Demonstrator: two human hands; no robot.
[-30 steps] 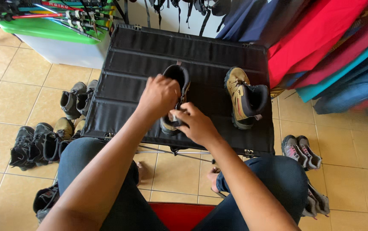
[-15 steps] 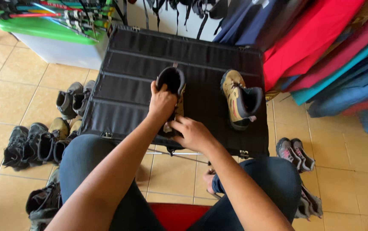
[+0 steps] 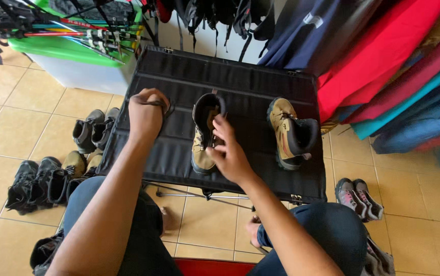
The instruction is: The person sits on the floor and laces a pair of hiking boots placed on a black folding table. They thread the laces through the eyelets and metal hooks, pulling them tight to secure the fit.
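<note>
A tan and black hiking boot (image 3: 203,134) stands on a black folding table (image 3: 240,87), its collar toward the far side. My right hand (image 3: 228,151) rests on the boot's tongue and lacing, fingers spread on it. To the left my left hand (image 3: 146,113) is closed on a dark shoelace (image 3: 159,104), pulled out sideways over the table. A second matching boot (image 3: 291,134) lies on its side at the right of the table, opening toward the right.
Several pairs of dark boots (image 3: 51,174) stand on the tiled floor at the left, and grey-pink shoes (image 3: 358,197) at the right. A green-lidded bin with trekking poles (image 3: 56,36) sits far left. Hanging jackets (image 3: 383,66) crowd the right. My knees are under the table's near edge.
My left hand has left the boot's collar and moved out to the left, drawing the lace with it. My right hand has slid up onto the boot's tongue.
</note>
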